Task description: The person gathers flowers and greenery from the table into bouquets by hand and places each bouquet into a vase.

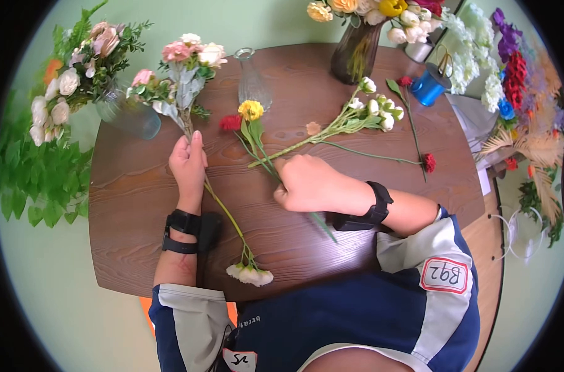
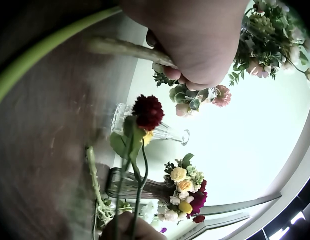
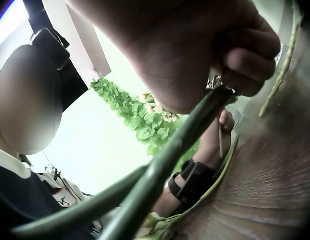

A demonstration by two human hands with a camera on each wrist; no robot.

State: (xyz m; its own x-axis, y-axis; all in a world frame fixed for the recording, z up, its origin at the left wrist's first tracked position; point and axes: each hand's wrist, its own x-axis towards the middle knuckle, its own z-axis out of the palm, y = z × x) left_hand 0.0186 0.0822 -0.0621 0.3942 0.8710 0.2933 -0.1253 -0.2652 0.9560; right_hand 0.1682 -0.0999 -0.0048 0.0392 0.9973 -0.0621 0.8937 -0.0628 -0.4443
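My left hand [image 1: 189, 166] grips the stem of a bunch of pink and white artificial flowers [image 1: 192, 62], blooms pointing to the back of the table. A white flower [image 1: 250, 274] lies near the front edge, its green stem [image 1: 227, 214] running up beside that hand. Curled around two green stems [image 3: 160, 170], my right hand [image 1: 319, 183] holds a yellow flower [image 1: 251, 111] and a red flower [image 1: 230, 122]. Both blooms lean toward the back left, while the stem ends stick out below the fist. In the left wrist view the red bloom [image 2: 147, 112] hides most of the yellow one.
White flowers on a branching stem [image 1: 356, 115] and red flowers [image 1: 429, 162] lie to the right. Behind stand a clear glass vase [image 1: 253, 80], a dark vase with a bouquet [image 1: 354, 53] and a blue spool-like object [image 1: 429, 85]. A glass vase [image 1: 130, 118] with flowers stands at left.
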